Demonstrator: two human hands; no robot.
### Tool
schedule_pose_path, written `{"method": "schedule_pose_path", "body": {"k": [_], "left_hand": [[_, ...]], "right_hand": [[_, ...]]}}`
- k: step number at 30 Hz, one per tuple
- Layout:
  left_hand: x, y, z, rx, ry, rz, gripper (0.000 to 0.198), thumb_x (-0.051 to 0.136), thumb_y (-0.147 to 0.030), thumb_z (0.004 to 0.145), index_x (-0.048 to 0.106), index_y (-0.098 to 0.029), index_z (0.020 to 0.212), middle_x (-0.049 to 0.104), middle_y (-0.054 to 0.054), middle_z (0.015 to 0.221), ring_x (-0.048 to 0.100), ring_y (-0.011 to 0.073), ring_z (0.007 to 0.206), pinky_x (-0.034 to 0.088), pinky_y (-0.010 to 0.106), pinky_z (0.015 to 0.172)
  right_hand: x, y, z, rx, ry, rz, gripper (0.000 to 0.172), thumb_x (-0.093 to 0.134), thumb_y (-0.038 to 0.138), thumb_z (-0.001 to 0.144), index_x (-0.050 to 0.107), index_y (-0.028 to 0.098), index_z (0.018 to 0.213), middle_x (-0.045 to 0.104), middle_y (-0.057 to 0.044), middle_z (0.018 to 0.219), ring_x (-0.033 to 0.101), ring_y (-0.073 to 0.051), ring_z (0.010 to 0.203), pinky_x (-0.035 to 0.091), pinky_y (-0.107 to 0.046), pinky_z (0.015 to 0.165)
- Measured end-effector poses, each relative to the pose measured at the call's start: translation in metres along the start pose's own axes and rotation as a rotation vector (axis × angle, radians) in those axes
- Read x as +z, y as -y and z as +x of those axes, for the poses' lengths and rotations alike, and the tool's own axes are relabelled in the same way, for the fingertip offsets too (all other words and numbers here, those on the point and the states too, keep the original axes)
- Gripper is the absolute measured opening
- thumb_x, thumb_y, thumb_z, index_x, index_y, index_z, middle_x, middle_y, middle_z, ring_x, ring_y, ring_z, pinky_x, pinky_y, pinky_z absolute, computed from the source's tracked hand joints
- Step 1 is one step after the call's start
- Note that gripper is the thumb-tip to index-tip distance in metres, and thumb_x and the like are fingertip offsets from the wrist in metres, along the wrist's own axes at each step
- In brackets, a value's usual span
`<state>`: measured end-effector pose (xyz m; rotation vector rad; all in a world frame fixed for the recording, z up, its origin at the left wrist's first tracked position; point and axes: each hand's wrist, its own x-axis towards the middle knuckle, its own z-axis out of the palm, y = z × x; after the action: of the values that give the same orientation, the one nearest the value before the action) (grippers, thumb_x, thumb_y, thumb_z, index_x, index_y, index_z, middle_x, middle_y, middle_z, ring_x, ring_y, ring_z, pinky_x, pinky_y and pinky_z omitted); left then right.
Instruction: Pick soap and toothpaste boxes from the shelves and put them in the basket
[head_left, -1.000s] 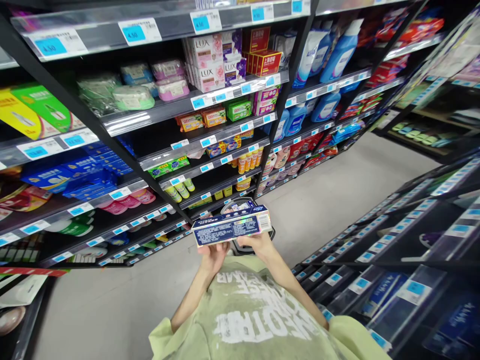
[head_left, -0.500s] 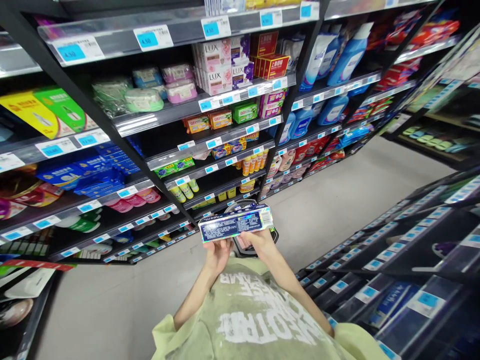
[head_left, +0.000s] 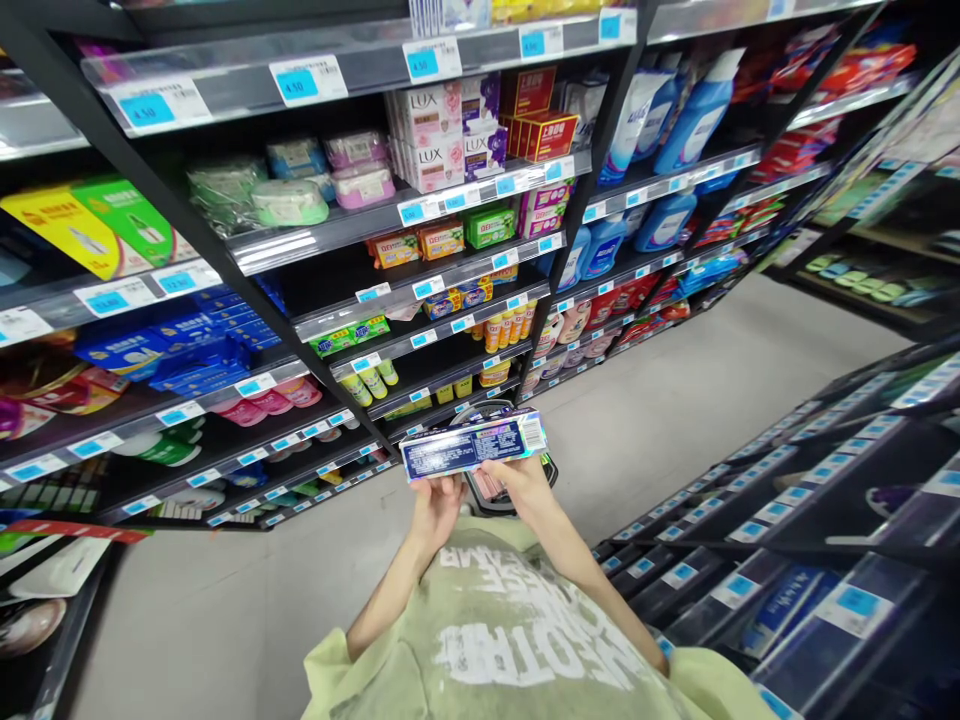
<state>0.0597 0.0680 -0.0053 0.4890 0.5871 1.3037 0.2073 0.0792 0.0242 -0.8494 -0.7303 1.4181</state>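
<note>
I hold a long blue box [head_left: 474, 446] with small print and a barcode level in front of my chest, lengthwise between both hands. My left hand [head_left: 433, 507] grips its left end from below. My right hand [head_left: 523, 484] grips its right half, fingers curled under it. Just behind and below the box hangs a dark shopping basket [head_left: 491, 490], mostly hidden by the box and my hands.
Black store shelves [head_left: 420, 210] with soap boxes, detergent bottles and blue price tags run along my left and ahead. Another dark shelf unit [head_left: 787, 500] stands close on my right. A grey floor aisle [head_left: 675, 400] runs between them.
The box has tilted slightly so its printed face turns more toward me; my hands stay at its ends. The view has shifted a little to the right.
</note>
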Motion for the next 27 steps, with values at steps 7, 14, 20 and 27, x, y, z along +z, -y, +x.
{"method": "schedule_pose_path", "body": {"k": [7,14,20,27], "left_hand": [[0.0012,-0.0003,0.0007,0.0,-0.011,0.011,0.065,0.08,-0.077,0.052,0.059,-0.016,0.051,0.037,-0.006,0.049,0.026,0.0068,0.048,0.033,0.025,0.052],[0.0026,-0.0008,0.0008,0.001,-0.013,0.004,0.064,0.081,-0.077,0.052,0.059,-0.016,0.05,0.038,-0.005,0.049,0.026,0.0068,0.048,0.034,0.025,0.052],[0.0011,-0.0006,0.0009,-0.004,-0.014,0.0,0.063,0.081,-0.076,0.053,0.06,-0.016,0.05,0.039,-0.005,0.049,0.028,0.0069,0.048,0.035,0.025,0.053],[0.0004,-0.0001,0.0013,-0.004,-0.017,0.013,0.064,0.081,-0.077,0.053,0.058,-0.016,0.049,0.039,-0.005,0.048,0.028,0.0074,0.048,0.034,0.026,0.053]], "right_hand": [[0.0014,0.0015,-0.0009,0.016,-0.001,-0.016,0.038,0.088,0.025,0.064,0.069,0.027,0.097,0.072,0.003,0.077,0.069,-0.021,0.083,0.055,-0.036,0.086],[0.0008,0.0019,-0.0007,0.004,0.019,-0.03,0.024,0.087,0.027,0.066,0.067,0.026,0.079,0.072,0.002,0.072,0.069,-0.023,0.086,0.055,-0.038,0.088],[0.0014,0.0031,-0.0003,0.002,0.016,-0.019,0.025,0.087,0.025,0.065,0.067,0.027,0.08,0.071,0.001,0.073,0.069,-0.025,0.097,0.053,-0.042,0.094],[-0.0011,-0.0006,0.0001,0.022,-0.003,-0.024,0.029,0.088,0.027,0.063,0.067,0.025,0.083,0.072,0.002,0.076,0.069,-0.023,0.089,0.055,-0.039,0.09]]}}
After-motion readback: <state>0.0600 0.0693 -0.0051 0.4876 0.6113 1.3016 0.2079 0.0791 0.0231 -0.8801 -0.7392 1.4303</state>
